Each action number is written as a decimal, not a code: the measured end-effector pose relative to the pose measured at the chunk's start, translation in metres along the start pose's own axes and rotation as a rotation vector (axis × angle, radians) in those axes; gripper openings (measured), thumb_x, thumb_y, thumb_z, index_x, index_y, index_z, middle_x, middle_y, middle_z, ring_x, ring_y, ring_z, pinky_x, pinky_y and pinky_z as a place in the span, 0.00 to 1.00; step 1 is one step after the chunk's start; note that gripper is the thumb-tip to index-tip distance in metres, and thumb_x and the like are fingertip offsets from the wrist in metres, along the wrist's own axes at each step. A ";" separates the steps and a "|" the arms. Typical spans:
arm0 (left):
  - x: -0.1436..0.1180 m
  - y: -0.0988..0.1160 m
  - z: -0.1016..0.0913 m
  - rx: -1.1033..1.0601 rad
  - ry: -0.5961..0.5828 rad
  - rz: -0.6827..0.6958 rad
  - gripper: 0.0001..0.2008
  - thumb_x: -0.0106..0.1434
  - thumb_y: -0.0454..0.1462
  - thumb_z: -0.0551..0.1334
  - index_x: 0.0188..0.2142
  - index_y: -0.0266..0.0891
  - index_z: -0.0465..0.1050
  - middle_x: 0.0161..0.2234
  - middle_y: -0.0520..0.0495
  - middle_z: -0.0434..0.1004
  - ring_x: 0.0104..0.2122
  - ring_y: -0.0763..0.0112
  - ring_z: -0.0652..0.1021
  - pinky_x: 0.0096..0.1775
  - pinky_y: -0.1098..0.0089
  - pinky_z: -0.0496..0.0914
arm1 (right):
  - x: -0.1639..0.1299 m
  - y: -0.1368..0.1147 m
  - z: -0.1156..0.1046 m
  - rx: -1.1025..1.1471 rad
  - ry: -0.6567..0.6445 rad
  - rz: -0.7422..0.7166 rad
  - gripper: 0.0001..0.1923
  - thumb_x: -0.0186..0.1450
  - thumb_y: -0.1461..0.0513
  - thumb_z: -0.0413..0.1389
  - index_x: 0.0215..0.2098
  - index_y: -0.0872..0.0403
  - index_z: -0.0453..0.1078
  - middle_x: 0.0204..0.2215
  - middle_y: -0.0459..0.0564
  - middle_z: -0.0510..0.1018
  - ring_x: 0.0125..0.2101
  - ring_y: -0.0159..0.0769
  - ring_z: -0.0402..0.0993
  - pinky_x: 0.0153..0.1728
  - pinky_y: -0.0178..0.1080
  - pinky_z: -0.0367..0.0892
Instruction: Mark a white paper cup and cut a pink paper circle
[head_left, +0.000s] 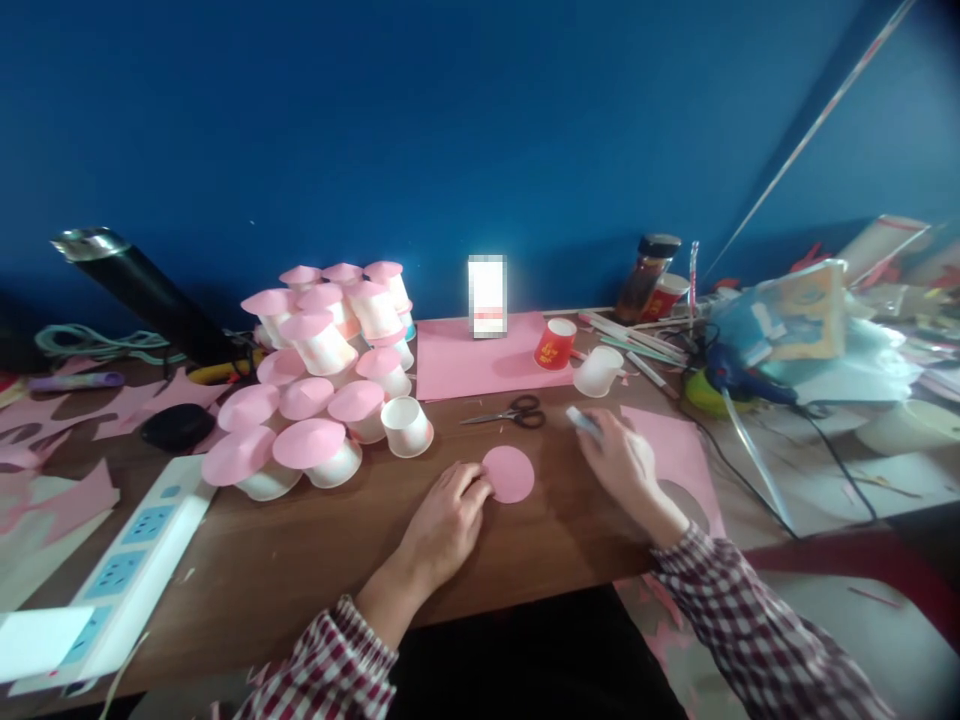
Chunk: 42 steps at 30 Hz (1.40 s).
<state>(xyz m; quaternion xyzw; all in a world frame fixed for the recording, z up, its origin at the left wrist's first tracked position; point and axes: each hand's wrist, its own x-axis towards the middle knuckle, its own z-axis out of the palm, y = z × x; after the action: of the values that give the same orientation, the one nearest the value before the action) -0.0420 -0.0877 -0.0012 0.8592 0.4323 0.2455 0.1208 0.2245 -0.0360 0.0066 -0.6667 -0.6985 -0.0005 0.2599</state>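
A pink paper disc [509, 473] lies flat on the brown table [315, 560]. My left hand [444, 522] rests on the table with its fingertips touching the disc's left edge. My right hand [621, 462] is to the right of the disc, its fingers closed around a small light-coloured stick-like object [583, 419] that pokes out toward the upper left. The right hand lies over the edge of a pink paper sheet [679, 455] with a round cut-out. Black-handled scissors [511, 412] lie just beyond the disc.
A pile of white cups with pink disc tops [322, 375] fills the left middle. A white power strip [131, 565] lies front left. A red cup [556, 343], a white cup [598, 371], a larger pink sheet [469, 360], a glue gun [739, 385] and clutter lie behind and right.
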 end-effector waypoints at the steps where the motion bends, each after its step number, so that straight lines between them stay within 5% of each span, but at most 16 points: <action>1: 0.000 0.001 0.000 -0.007 0.012 -0.013 0.15 0.62 0.27 0.50 0.45 0.38 0.68 0.48 0.41 0.67 0.49 0.63 0.70 0.52 0.60 0.66 | 0.001 0.000 0.001 -0.073 0.006 -0.015 0.11 0.62 0.61 0.52 0.43 0.53 0.67 0.33 0.53 0.78 0.32 0.43 0.74 0.31 0.39 0.65; 6: -0.001 0.002 -0.002 0.016 0.102 -0.065 0.15 0.64 0.29 0.49 0.48 0.39 0.66 0.44 0.42 0.69 0.44 0.65 0.71 0.47 0.64 0.68 | 0.004 0.003 0.006 -0.183 -0.013 -0.051 0.12 0.62 0.61 0.53 0.44 0.55 0.67 0.38 0.55 0.77 0.37 0.46 0.70 0.32 0.40 0.64; 11: 0.001 0.002 -0.005 0.129 0.079 -0.243 0.12 0.67 0.37 0.49 0.43 0.41 0.70 0.34 0.47 0.73 0.36 0.67 0.74 0.37 0.68 0.69 | -0.006 -0.012 -0.002 -0.171 0.051 -0.133 0.17 0.63 0.61 0.53 0.50 0.55 0.65 0.45 0.57 0.73 0.45 0.50 0.65 0.44 0.47 0.63; 17: 0.012 0.010 -0.005 0.260 -0.061 -0.376 0.15 0.67 0.41 0.51 0.50 0.42 0.67 0.38 0.45 0.76 0.38 0.65 0.76 0.36 0.69 0.67 | -0.023 -0.048 -0.001 -0.040 -0.211 -0.318 0.17 0.64 0.61 0.52 0.51 0.55 0.67 0.43 0.56 0.72 0.41 0.45 0.67 0.43 0.44 0.65; 33: 0.018 0.018 -0.008 0.105 -0.091 -0.474 0.13 0.64 0.41 0.55 0.48 0.47 0.69 0.38 0.49 0.72 0.38 0.67 0.75 0.36 0.70 0.64 | -0.024 -0.056 0.005 0.094 -0.246 -0.315 0.04 0.64 0.63 0.53 0.36 0.54 0.69 0.36 0.53 0.72 0.36 0.41 0.66 0.40 0.42 0.64; 39: 0.019 0.018 -0.006 0.126 -0.065 -0.474 0.17 0.60 0.42 0.59 0.49 0.46 0.67 0.38 0.48 0.72 0.38 0.64 0.75 0.36 0.69 0.65 | -0.014 -0.058 0.002 0.096 -0.323 -0.368 0.14 0.63 0.62 0.55 0.47 0.55 0.67 0.41 0.56 0.72 0.41 0.44 0.67 0.43 0.44 0.65; 42: 0.018 0.018 -0.005 0.120 -0.057 -0.469 0.16 0.60 0.41 0.60 0.48 0.45 0.68 0.38 0.48 0.71 0.39 0.65 0.75 0.37 0.69 0.65 | -0.011 -0.061 0.000 0.104 -0.372 -0.395 0.12 0.63 0.63 0.55 0.46 0.56 0.68 0.41 0.56 0.72 0.41 0.44 0.67 0.43 0.43 0.65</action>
<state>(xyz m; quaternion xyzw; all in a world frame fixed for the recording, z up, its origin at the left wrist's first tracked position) -0.0231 -0.0839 0.0169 0.7476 0.6301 0.1604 0.1355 0.1675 -0.0527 0.0237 -0.4920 -0.8499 0.1071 0.1556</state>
